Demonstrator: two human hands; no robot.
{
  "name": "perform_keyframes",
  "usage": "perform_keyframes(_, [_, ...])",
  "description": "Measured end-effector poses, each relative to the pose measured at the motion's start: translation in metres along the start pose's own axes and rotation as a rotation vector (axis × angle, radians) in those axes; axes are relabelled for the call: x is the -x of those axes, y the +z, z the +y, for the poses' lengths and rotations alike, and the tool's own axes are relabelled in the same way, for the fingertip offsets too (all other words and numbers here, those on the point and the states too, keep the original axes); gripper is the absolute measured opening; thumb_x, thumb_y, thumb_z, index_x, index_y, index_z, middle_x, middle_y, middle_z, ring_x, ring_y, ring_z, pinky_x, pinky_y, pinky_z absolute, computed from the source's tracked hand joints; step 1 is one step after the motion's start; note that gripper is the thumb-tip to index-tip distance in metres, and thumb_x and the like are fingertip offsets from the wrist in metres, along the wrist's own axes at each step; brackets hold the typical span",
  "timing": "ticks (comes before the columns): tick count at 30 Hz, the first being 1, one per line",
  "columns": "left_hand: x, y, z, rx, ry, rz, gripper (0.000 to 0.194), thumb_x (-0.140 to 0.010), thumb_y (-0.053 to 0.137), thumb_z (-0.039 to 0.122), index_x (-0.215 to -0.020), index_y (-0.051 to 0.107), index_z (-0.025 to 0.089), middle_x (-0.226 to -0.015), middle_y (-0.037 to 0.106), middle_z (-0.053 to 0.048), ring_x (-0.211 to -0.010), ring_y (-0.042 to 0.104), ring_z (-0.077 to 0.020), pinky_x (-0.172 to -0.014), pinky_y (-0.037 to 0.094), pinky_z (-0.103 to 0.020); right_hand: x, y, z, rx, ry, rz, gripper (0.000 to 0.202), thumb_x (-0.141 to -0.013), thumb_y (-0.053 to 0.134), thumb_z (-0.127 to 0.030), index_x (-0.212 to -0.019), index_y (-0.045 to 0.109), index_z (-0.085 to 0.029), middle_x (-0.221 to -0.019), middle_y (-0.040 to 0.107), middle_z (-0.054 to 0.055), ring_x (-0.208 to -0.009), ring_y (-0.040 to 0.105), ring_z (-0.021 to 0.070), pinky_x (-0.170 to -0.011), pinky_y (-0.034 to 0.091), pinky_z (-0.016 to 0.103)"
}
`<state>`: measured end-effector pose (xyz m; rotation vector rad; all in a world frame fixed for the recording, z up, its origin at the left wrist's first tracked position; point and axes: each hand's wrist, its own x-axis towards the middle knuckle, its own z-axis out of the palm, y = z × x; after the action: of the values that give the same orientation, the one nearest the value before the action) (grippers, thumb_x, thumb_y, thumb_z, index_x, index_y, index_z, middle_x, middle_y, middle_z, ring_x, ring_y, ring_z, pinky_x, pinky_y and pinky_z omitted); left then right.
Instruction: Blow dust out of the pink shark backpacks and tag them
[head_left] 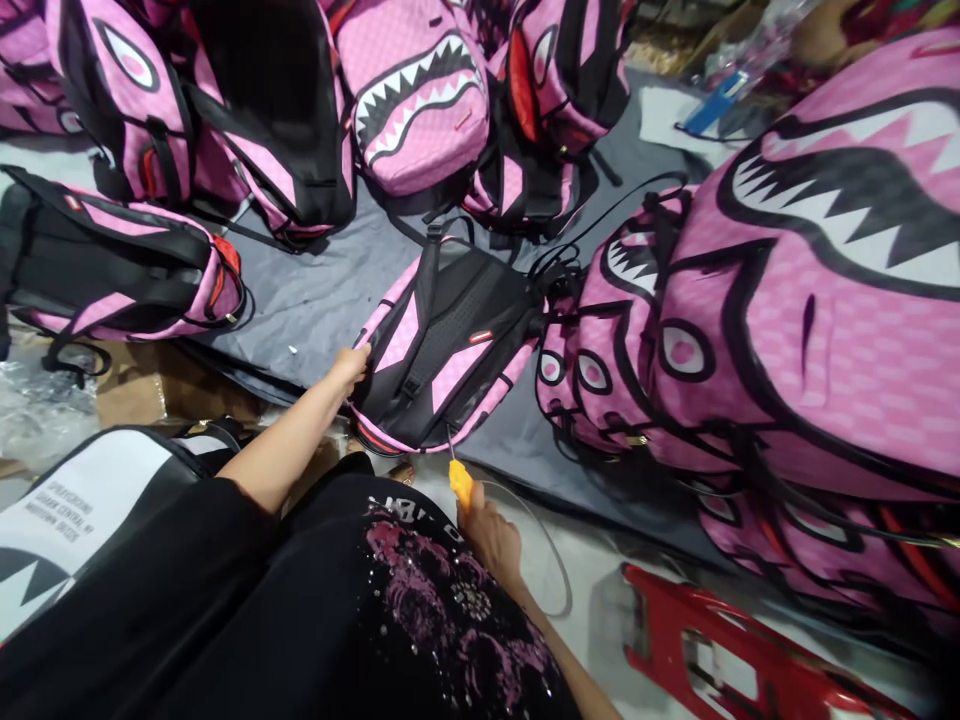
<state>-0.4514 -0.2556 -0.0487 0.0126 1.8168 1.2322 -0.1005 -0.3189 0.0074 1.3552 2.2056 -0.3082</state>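
Two hands at a pink-and-black backpack (pixel 457 310) lying on grey cloth (pixel 300 290).
The right hand (pixel 493 537), nearest, is closed around a yellow-handled tool (pixel 461 485), its thin shaft angled up to the bag's near edge; the left hand (pixel 355 364), arm extended, pinches the bag's left side; shark-mouth backpacks (pixel 420 95) stand beyond.

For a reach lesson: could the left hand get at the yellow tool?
Probably yes: nothing visible blocks the left hand, though it grips the backpack and the right hand holds the tool.
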Motion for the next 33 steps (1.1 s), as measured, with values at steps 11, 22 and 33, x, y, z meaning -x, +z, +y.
perform_keyframes(11, [0.009, 0.019, -0.015, 0.391, -0.454, -0.299, 0.031, -0.093, 0.055, 0.040, -0.102, 0.062, 0.011, -0.075, 0.065, -0.007, -0.062, 0.066, -0.0157, -0.069, 0.059, -0.027, -0.072, 0.033, -0.010, -0.023, 0.144, 0.223, 0.055, -0.105, 0.033, -0.040, -0.147, 0.043, -0.007, -0.085, 0.067, 0.012, -0.072, 0.066, 0.0208, -0.065, 0.041, 0.030])
perform_keyframes(22, [0.013, 0.004, -0.007, 0.751, -0.302, -0.654, 0.067, -0.090, 0.049, 0.064, -0.131, 0.059, 0.011, -0.110, 0.073, -0.017, -0.111, 0.068, -0.0300, -0.102, 0.050, -0.048, -0.079, -0.001, -0.005, -0.153, 0.223, 0.149, 0.055, -0.101, 0.038, -0.040, -0.150, 0.039, -0.013, -0.092, 0.073, 0.012, -0.076, 0.068, 0.0222, -0.070, 0.045, 0.028])
perform_keyframes(33, [0.001, 0.009, -0.016, 0.891, -0.324, -0.620, 0.093, -0.087, 0.029, 0.079, -0.137, 0.053, 0.004, -0.123, 0.068, -0.020, -0.130, 0.055, -0.0351, -0.114, 0.038, -0.054, -0.109, -0.044, -0.002, -0.252, 0.143, -0.040, 0.053, -0.103, 0.038, -0.041, -0.149, 0.042, -0.016, -0.095, 0.073, 0.014, -0.080, 0.070, 0.0237, -0.068, 0.045, 0.028])
